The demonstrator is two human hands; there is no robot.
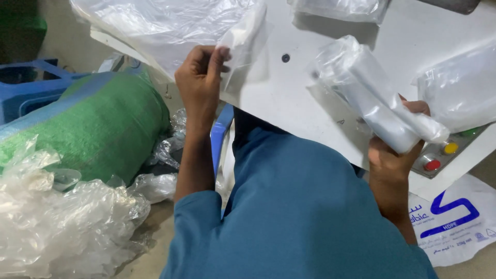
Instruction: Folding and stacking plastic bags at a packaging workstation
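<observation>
1. Pinching a thin plastic bag (247,39) by its edge, the left hand (199,77) holds it over the white table (289,88).
2. Right hand (395,150) closes around a roll of bags (372,95), near the buttons (440,156).
3. Green bundle (98,129) lies left.

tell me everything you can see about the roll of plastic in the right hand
The roll is clear, slightly milky plastic film wound or bundled into a long, thick cylinder, crinkled and glossy. It lies tilted, its upper end toward the top left and its lower end toward the bottom right. The right hand grips it near the lower end, fingers wrapped around from behind. It hangs over the white table, just above a panel with coloured buttons.
</observation>
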